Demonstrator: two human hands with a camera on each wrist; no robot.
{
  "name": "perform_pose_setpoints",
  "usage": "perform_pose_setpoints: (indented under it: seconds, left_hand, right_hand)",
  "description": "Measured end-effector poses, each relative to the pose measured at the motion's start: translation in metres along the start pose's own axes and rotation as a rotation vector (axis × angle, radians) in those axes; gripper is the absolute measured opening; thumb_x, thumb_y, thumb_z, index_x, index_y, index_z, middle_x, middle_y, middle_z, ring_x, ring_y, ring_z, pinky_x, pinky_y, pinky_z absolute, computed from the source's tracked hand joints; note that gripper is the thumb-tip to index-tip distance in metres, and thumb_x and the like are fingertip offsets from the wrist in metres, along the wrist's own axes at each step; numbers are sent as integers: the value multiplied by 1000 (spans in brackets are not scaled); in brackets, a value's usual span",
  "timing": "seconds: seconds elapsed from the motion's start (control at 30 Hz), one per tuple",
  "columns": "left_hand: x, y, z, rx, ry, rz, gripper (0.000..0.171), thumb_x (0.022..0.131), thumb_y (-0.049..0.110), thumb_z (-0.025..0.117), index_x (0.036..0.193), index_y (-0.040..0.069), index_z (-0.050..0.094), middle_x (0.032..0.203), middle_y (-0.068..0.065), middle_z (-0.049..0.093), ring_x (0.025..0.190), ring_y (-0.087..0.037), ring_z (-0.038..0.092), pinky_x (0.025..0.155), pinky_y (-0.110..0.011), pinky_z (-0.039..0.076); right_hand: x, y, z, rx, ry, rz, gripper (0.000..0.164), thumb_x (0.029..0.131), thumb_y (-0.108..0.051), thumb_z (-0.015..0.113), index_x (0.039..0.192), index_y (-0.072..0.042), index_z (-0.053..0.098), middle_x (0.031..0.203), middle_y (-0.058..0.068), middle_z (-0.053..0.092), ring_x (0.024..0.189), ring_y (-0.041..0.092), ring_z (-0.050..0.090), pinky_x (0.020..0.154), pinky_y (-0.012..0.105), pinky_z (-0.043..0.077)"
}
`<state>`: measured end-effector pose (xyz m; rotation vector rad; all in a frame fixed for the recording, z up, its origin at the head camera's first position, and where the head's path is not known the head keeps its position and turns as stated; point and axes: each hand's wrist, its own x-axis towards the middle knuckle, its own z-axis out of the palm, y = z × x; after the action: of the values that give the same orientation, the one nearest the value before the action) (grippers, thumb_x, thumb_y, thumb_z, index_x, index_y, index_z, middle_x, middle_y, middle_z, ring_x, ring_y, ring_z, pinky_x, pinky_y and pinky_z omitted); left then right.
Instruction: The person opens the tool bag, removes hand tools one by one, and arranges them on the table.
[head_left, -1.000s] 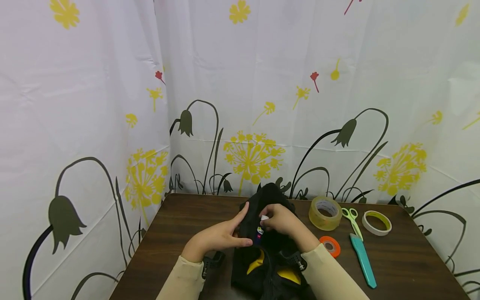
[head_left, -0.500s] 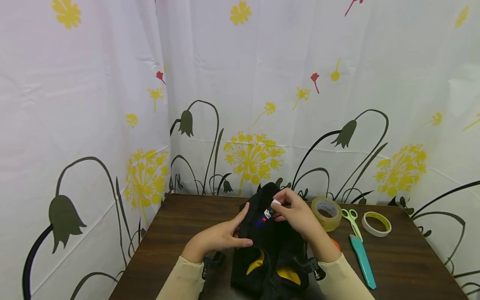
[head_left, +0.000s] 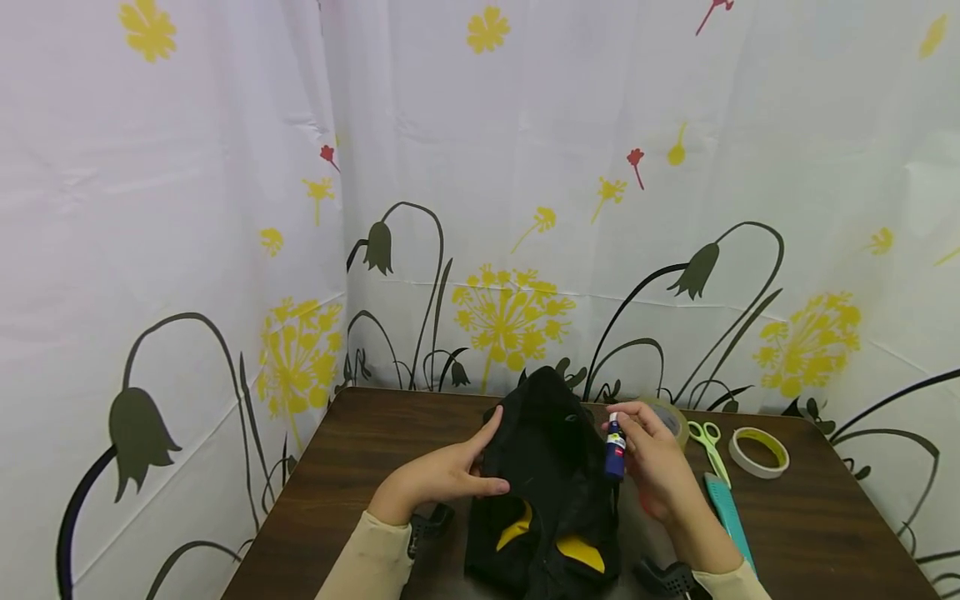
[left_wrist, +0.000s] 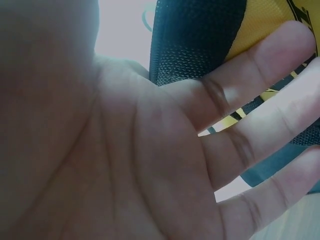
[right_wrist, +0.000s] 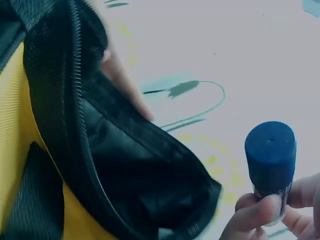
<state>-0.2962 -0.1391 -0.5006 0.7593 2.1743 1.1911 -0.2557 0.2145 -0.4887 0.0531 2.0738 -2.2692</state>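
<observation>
A black and yellow zippered bag (head_left: 551, 500) stands on the table with its zip open and its dark inside showing. At its left side my left hand (head_left: 438, 483) is spread, thumb and index finger at the edge of the opening. Straight fingers (left_wrist: 240, 85) of that hand lie along the bag's outside in the left wrist view. To the right of the bag, my right hand (head_left: 656, 462) pinches a small blue glue stick (head_left: 615, 454) by its white end, with the blue cap (right_wrist: 270, 155) pointing down. The glue stick is outside the bag.
On the right of the brown table (head_left: 832, 533) lie a wide roll of clear tape (head_left: 675, 419), partly behind my right hand, green scissors (head_left: 708, 450), a white tape roll (head_left: 759, 452) and a teal box-cutter-like tool (head_left: 729, 512). A flowered curtain (head_left: 510, 167) hangs behind.
My right hand has lifted the glue stick out of the bag and carried it to the right, turning it upright. My left hand has stayed at the bag's side.
</observation>
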Motion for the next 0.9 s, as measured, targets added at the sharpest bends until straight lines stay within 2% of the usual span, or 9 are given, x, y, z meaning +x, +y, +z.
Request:
perform_pose_setpoints:
  seconds: [0.2,0.3,0.4,0.47,0.57,0.63,0.73,0.8,0.9]
  left_hand:
    - [4,0,2,-9,-7,8,116,102,47,78,174,41,-13,90,-6,71,94,-44,71,81,-34,56]
    - [5,-1,3,-7,-7,11,116,102,47,78,174,44,-13,90,-6,71,96,-46,71,81,-34,56]
    - [5,-2,4,-4,-5,4,115,101,48,78,172,48,-12,90,-6,71,95,-43,71,82,-34,56]
    - [5,-2,4,-2,-3,0,114,101,49,78,171,51,-12,90,-6,71,93,-40,72,82,-34,56]
    - [4,-3,3,2,2,-2,114,101,49,78,172,50,-12,90,-6,71,90,-33,72,81,-35,56]
    - [3,-3,2,2,2,-2,114,102,49,77,172,49,-12,90,-7,71,87,-29,71,80,-35,56]
    - [1,-2,1,-2,6,0,114,102,49,77,173,48,-12,89,-7,70,84,-26,69,79,-35,55]
    - [1,-2,1,-4,6,4,113,102,49,77,173,48,-12,90,-7,70,85,-28,69,78,-35,54]
    - [1,-2,1,1,10,6,113,102,49,77,173,47,-12,90,-7,69,88,-36,70,77,-34,54]
  right_hand:
    - [-10,12,-57,146,-34,59,24,118,-44,47,126,-33,67,114,-9,67,97,9,56,64,20,47]
    - [-17,15,-92,251,-58,75,29,120,-40,42,123,-32,70,111,-11,69,96,6,57,69,20,48]
    - [-24,19,-130,372,-138,95,36,122,-32,35,123,-28,70,112,-9,72,93,5,60,74,22,53]
    - [-28,23,-153,373,-167,97,39,122,-25,32,124,-28,71,112,-8,73,92,5,63,75,23,56]
    - [-33,28,-180,235,-98,103,32,120,-18,39,128,-27,69,113,-8,71,98,5,66,80,26,58]
    - [-34,32,-194,50,-13,116,25,118,-16,46,140,-16,59,110,-11,70,96,4,67,80,26,59]
    - [-34,40,-208,-236,114,155,42,114,-17,57,148,2,38,107,-10,66,90,4,65,78,27,58]
    - [-33,44,-215,-419,150,183,56,112,-17,61,149,14,31,103,-8,66,86,4,63,76,27,56]
    - [-33,50,-223,-602,173,201,57,108,-13,68,145,19,38,97,-2,69,79,8,63,69,29,53]
